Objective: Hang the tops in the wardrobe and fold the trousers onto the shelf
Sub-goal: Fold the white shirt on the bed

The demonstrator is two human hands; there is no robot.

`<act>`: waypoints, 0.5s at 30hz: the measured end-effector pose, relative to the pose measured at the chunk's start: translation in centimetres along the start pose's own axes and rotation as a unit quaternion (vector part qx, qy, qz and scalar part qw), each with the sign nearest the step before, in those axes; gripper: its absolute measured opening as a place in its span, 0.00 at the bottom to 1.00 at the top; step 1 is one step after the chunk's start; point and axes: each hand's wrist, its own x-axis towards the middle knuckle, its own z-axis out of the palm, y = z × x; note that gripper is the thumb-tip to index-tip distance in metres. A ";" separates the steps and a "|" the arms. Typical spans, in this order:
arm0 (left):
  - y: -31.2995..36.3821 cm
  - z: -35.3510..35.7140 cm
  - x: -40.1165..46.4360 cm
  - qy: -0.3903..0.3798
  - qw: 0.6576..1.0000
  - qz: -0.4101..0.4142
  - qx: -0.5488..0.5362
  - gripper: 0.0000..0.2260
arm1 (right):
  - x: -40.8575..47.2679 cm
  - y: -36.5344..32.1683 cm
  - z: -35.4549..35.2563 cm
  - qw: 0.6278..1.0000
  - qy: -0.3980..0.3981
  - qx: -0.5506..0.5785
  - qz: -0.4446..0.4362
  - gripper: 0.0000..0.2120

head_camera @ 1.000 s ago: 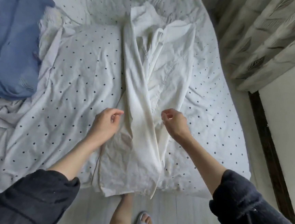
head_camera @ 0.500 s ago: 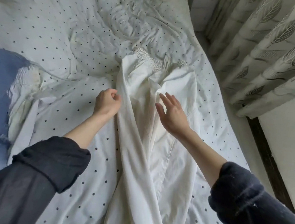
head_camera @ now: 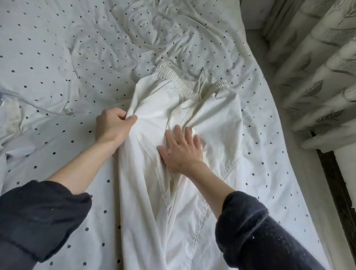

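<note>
While pinched, trousers (head_camera: 195, 119) apparently flat

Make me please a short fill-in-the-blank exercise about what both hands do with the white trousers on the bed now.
1. The left hand pinches the ____ edge of the white trousers.
2. The right hand lies ____ on the trousers, fingers spread.
3. The elastic waistband points ____ from the person.
4. The trousers lie on a ____ sheet.

Missing words: left; flat; away; dotted

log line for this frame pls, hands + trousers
stage: smoothing trousers on bed | left hand: pinches edge of white trousers | right hand: flat, pressing them | bedsheet: dotted
</note>
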 end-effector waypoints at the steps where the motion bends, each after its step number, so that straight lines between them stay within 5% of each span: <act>1: 0.1 -0.4 -0.1 0.017 0.999 -0.006 -0.035 0.10 | 0.3 0.1 0.0 1.000 -0.020 -0.009 0.000 0.30; 5: 1.7 -1.6 -0.9 0.051 0.994 0.019 -0.094 0.09 | 0.3 0.9 -0.8 0.997 -0.042 0.054 -0.031 0.27; 10: 6.3 -1.1 -3.7 0.041 0.985 0.120 -0.117 0.04 | -2.5 3.9 -4.4 0.935 0.065 0.348 -0.006 0.19; 15: 12.0 2.1 -8.1 0.021 0.959 0.262 -0.103 0.03 | -4.3 8.2 -9.5 0.688 0.101 0.712 0.102 0.20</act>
